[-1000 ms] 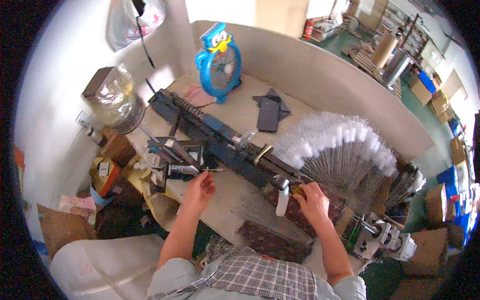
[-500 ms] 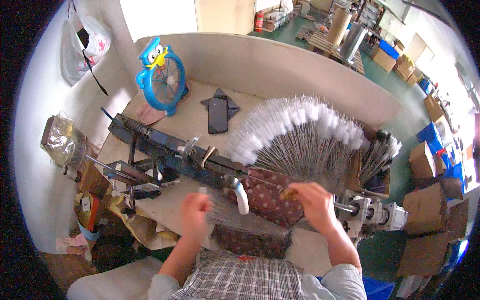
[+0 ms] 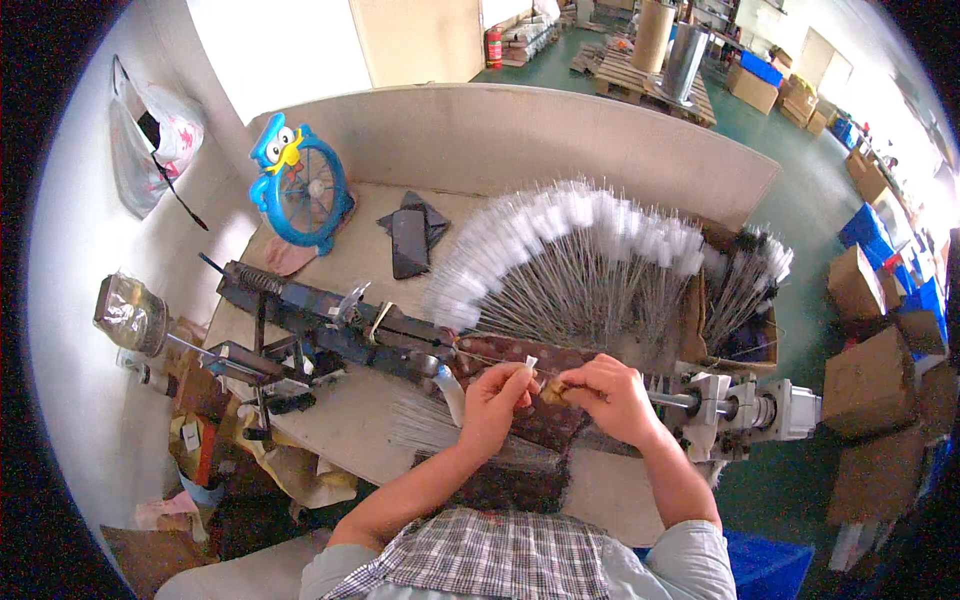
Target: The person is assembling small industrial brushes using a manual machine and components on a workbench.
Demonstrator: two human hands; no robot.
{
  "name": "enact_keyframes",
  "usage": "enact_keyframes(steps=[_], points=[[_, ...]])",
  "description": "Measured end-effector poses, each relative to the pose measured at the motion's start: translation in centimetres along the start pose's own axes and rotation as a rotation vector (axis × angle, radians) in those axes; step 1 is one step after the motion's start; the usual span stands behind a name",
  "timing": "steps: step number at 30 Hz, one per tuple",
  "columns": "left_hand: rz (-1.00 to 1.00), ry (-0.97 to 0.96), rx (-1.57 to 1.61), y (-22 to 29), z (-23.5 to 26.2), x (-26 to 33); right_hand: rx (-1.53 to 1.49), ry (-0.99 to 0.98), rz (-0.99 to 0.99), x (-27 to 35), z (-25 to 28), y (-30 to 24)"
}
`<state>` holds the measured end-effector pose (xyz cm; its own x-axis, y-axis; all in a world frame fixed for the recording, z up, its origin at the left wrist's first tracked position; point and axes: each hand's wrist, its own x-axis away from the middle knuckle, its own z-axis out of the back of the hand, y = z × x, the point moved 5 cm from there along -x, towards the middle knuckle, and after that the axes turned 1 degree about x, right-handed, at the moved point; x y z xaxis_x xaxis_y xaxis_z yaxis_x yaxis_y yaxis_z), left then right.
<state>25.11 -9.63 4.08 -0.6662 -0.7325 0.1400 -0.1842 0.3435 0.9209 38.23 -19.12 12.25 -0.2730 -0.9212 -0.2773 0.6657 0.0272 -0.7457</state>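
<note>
I see both hands meet over the machine (image 3: 330,325). Left hand (image 3: 497,393) pinches a thin wire (image 3: 500,362); right hand (image 3: 610,395) clenched on a small tan piece (image 3: 553,392). Brush fan (image 3: 560,260) just behind.

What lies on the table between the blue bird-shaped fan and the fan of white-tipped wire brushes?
In the head view, a dark phone on a dark cloth lies between the blue bird-shaped fan and the white-tipped brushes.

The person is wearing a short-sleeved shirt, grey at the shoulders and sleeves, with a black-and-white checked panel running across the chest. Both forearms are showing bare below the sleeves, and the left hand (image 3: 497,398) and right hand (image 3: 612,396) are wearing no gloves.
</note>
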Motion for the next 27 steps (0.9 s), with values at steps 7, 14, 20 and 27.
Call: enact_keyframes(steps=[7,14,20,27], points=[[0.042,0.255,0.073,1.6,3.1,0.6,0.245,0.100,0.294,-1.8,-0.8,-3.1],[0.213,0.270,0.248,2.5,3.1,0.7,0.336,0.078,0.109,-6.3,-6.8,-2.2],[0.106,0.169,0.188,1.8,4.2,0.7,0.235,-0.050,-0.001,-6.3,-6.0,-2.9],[0.227,0.112,0.263,2.2,3.5,0.1,0.055,-0.029,-0.136,-6.2,-6.6,-2.2]])
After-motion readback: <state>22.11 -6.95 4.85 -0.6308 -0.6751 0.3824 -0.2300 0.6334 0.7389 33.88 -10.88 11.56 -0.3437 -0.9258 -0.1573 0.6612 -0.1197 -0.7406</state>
